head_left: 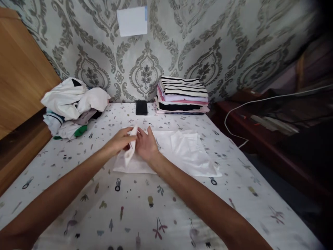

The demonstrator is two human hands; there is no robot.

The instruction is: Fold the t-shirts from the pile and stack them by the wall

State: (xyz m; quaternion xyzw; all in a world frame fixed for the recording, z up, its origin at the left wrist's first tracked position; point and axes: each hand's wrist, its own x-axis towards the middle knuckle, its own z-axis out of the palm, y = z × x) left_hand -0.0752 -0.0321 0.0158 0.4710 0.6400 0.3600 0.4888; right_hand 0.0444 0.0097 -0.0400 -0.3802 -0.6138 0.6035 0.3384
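Note:
A white garment (pixel 183 152) lies spread on the patterned bed sheet in front of me, partly folded at its right side. My left hand (pixel 121 139) is closed on the left end of the garment, pinching a fold up off the sheet between thumb and fingers. Just right of it is my right hand (pixel 147 144), palm turned up and thumb standing apart. Its fingertips reach behind the raised fold and are partly hidden there. The back of that hand rests over the cloth.
A heap of crumpled clothes (pixel 75 107) sits at the back left, by a wooden cabinet (pixel 23 69). At the back right stands a stack of folded clothes (pixel 182 95). Between them lies a black phone-like object (pixel 142 107). A white cable (pixel 231 111) hangs at right.

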